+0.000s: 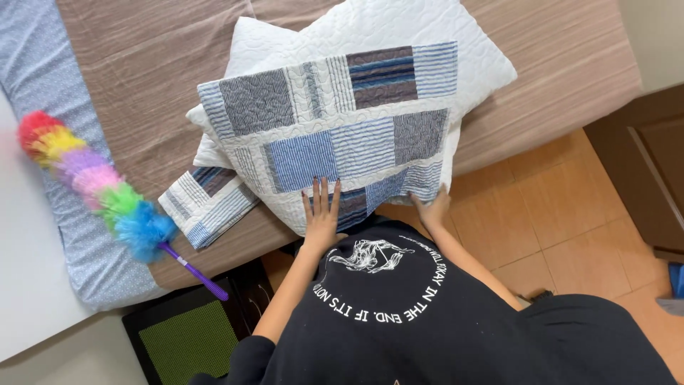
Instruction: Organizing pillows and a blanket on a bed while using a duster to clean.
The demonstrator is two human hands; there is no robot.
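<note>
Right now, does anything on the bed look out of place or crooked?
Yes. A rainbow duster lies on the bed's edge, its purple handle sticking out past it. The patchwork sham sits askew on its pillow, and a second sham lies partly under it.

Bright, even light, soft shadows, sharp focus, wide-angle bending.

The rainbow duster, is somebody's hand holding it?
No, the rainbow duster lies alone on the bed; both hands press the patchwork pillow.
</note>
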